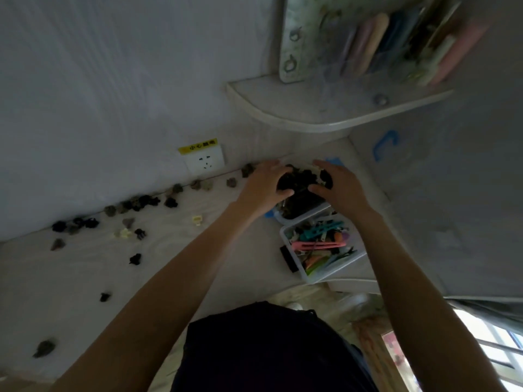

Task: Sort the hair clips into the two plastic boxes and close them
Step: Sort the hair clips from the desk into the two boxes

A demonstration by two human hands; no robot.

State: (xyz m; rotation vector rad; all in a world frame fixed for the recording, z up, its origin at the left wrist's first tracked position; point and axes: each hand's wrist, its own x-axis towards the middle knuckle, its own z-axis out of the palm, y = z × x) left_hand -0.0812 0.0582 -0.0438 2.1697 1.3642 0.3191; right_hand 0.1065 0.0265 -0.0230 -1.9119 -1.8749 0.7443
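Both the left hand (pixel 261 185) and right hand (pixel 336 185) cup a heap of dark clips (pixel 304 176) over the far box (pixel 301 212), best lowered together so none spill onto the table (pixel 85 278).

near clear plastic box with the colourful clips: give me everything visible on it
The near clear plastic box is rectangular, translucent white-rimmed, open with no lid on it. It sits on the pale tabletop, close beside the far box of dark clips. It holds long flat clips: a pink one across the top, a teal one, plus orange and green pieces. A black strip lies against its left wall. Neither hand touches it.
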